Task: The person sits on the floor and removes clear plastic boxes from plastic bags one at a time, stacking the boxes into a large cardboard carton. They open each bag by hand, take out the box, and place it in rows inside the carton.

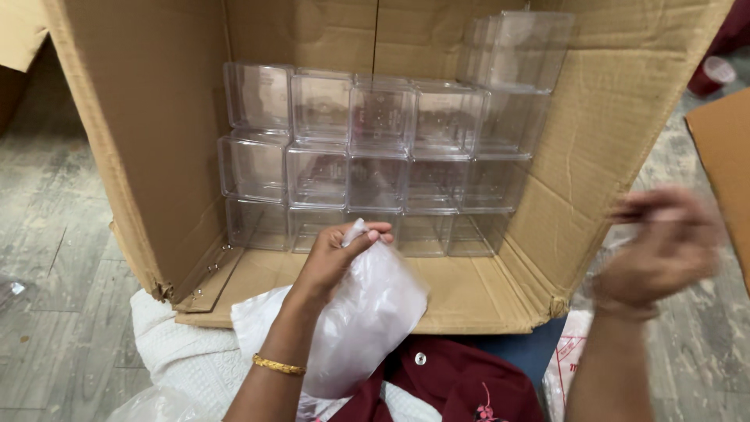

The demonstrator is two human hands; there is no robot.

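- The left hand (337, 258) pinches the gathered top of a clear plastic bag (367, 320) between thumb and fingers, closed on it; the bag hangs down from the grip over the person's lap, in front of the open carton
- A gold bangle (278, 365) sits on the left wrist
- The right hand (664, 246) is raised to the right of the carton, blurred; its fingers look partly curled, and whether it has anything in them cannot be told
- Under the bag and forearms lie a white cloth (183, 352) and a dark red garment (461, 383) with a small white button
- Just beyond the left hand stands a large cardboard box (148, 141) tipped on its side, its open mouth facing the person and its flaps spread on the floor
- Inside, against the back wall, clear plastic boxes (375, 164) are stacked in neat rows, three high, with one more sitting on top at the right end
- The floor (55, 258) is grey wood-look boards
- Another piece of cardboard (723, 148) lies at the right edge, with a dark red cup-like thing (709, 76) beyond it
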